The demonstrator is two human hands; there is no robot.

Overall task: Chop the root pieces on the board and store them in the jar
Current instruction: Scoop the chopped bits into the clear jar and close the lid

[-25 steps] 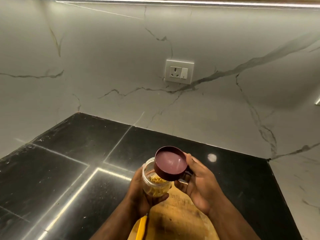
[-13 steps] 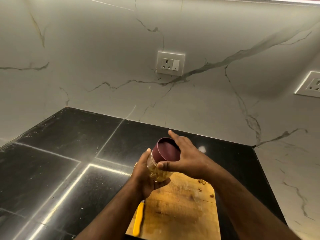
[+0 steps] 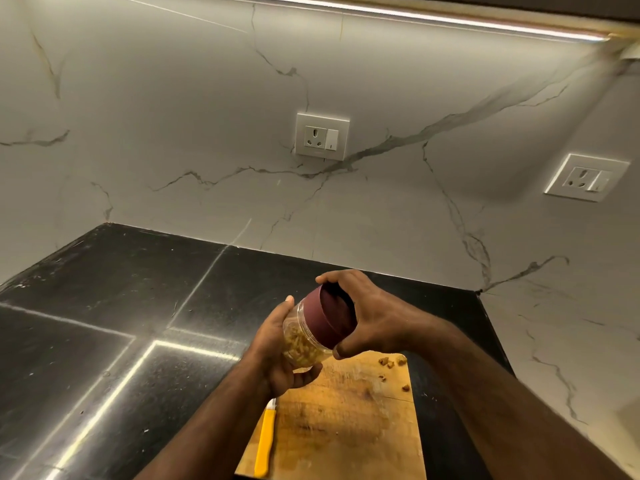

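Note:
A clear plastic jar (image 3: 300, 342) with chopped yellow root pieces inside is tilted above the wooden cutting board (image 3: 343, 417). My left hand (image 3: 277, 355) grips the jar's body from the left. The maroon lid (image 3: 330, 315) sits on the jar's mouth, and my right hand (image 3: 372, 313) wraps around it from the right. A few small root bits (image 3: 389, 362) lie at the board's far right corner. A yellow-handled knife (image 3: 264, 441) rests along the board's left edge, its blade mostly hidden by my left forearm.
The board lies on a glossy black stone countertop (image 3: 121, 323) in a corner of marble-patterned walls. Two white wall sockets (image 3: 321, 136) (image 3: 586, 177) are set above the counter. A light strip runs along the top.
The lid, held apart and tilted beside the open jar a second ago, has been set onto the jar's mouth, and my right hand has closed around it. The view has tipped downward.

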